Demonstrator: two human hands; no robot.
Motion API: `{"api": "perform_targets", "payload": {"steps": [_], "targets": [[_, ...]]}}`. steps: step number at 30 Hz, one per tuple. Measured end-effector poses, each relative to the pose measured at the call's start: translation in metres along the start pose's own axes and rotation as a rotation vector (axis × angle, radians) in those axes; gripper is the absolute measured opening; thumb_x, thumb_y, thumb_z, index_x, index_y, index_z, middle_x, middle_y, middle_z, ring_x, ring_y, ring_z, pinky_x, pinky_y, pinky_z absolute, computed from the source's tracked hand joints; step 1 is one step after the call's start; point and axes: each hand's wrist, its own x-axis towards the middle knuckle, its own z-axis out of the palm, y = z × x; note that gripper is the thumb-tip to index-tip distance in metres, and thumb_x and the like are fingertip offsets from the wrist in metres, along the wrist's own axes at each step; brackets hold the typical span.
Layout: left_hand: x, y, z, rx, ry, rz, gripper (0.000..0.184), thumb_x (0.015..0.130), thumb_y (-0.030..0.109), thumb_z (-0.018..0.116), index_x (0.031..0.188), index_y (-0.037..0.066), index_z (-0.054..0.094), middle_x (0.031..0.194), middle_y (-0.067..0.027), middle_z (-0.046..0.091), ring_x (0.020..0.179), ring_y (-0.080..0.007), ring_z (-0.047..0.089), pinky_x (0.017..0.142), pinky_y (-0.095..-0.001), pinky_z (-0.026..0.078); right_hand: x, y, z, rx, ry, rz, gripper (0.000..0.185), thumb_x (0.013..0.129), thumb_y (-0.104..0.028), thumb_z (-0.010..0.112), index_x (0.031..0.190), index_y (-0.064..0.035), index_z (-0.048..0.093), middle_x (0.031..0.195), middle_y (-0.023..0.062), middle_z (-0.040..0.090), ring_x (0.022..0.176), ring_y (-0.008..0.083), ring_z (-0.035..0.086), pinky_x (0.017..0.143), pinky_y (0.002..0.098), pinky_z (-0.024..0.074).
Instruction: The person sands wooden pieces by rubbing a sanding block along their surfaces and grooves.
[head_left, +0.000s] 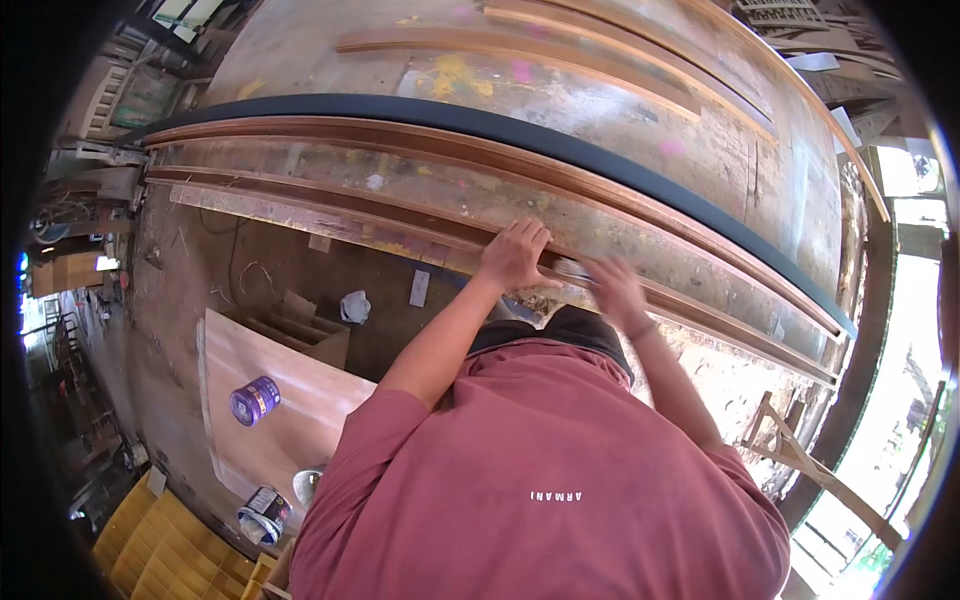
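The left hand (515, 255) has its fingers clasped over the near strip (440, 228); the right hand (620, 295) is blurred, and from here I can't tell whether its fingers grip anything. That one strip lies along the counter (350, 172)'s near edge, long axis left to right across the person. Beyond lies one dark bar (480, 122); lower left, one purple can (255, 400).

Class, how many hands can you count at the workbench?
2: the left hand, on the near wooden strip, and the blurred right hand beside the left. No other hands are visible.
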Motion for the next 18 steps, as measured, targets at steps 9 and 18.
{"api": "perform_targets", "payload": {"steps": [9, 18], "targets": [[0.0, -0.003, 0.006, 0.049, 0.06, 0.039, 0.086, 0.062, 0.073, 0.094, 0.112, 0.008, 0.068, 0.112, -0.011, 0.065, 0.114, -0.0342, 0.066, 0.103, -0.0473, 0.055, -0.064, 0.052, -0.068, 0.043, -0.07, 0.134, 0.034, 0.094, -0.017, 0.077, 0.128, -0.0116, 0.073, 0.122, 0.0071, 0.073, 0.114, 0.0345, 0.067, 0.103, 0.0482, 0.0546], [-0.001, 0.006, -0.004, 0.08, -0.023, -0.053, 0.081, 0.063, 0.066, 0.096, 0.119, 0.013, 0.07, 0.123, -0.0101, 0.066, 0.123, -0.0333, 0.064, 0.109, -0.05, 0.051, -0.015, 0.034, -0.007, 0.105, 0.005, -0.015, 0.04, 0.098, -0.021, 0.073, 0.137, -0.0101, 0.07, 0.126, 0.0091, 0.072, 0.119, 0.0331, 0.065, 0.106, 0.0451, 0.0531]]}}
